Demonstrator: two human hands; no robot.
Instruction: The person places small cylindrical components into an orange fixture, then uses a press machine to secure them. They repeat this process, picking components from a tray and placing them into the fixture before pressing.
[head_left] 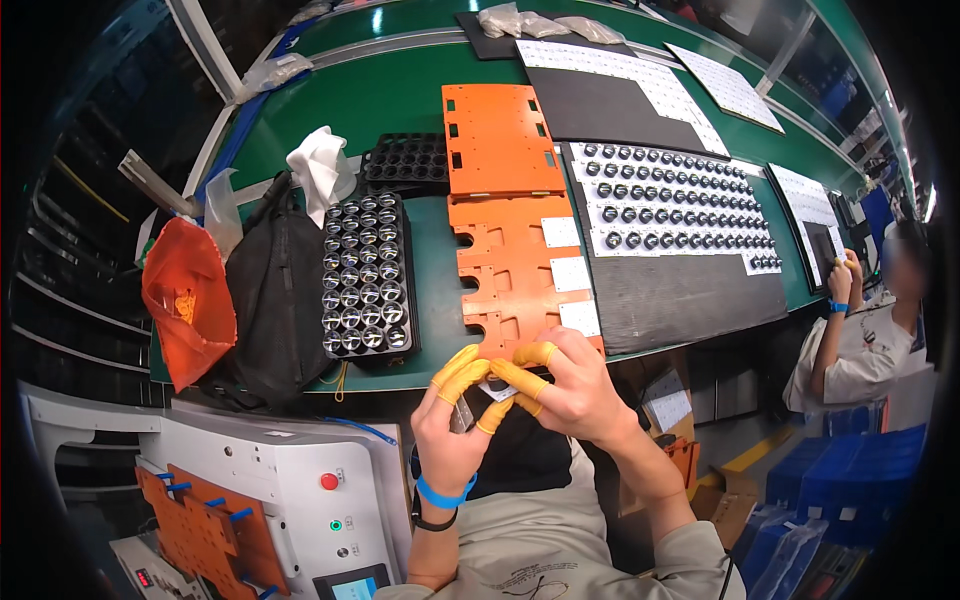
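White piece [497, 391] held by both hands at the near edge of the table [432, 280]

The white piece, small and with a dark part on it, sits between the hands, just off the table's near edge, above the lap. The left hand [445, 435] pinches it from the left and the right hand [578, 398] from the right, their fingers [460, 374] narrow around it and capped in yellow cots [534, 353]. A blue band [445, 493] circles the left wrist.

Just beyond lies an orange fixture [515, 255], with three white plates [571, 275] along its right side and an orange panel [500, 140] at its far end. To its left stands a black tray [408, 300] of round, clear lenses [365, 269]; a second tray [405, 163] is behind. Farther left are a black bag [275, 300] and an open orange bag [190, 275].

Right of the fixture, a white board [735, 225] carries rows of black round parts [651, 214], with dark foam [685, 300] nearer.

A machine [300, 470] with a red button [328, 481] stands at lower left. At far right, a co-worker [850, 350] raises both hands beside another board [800, 195].
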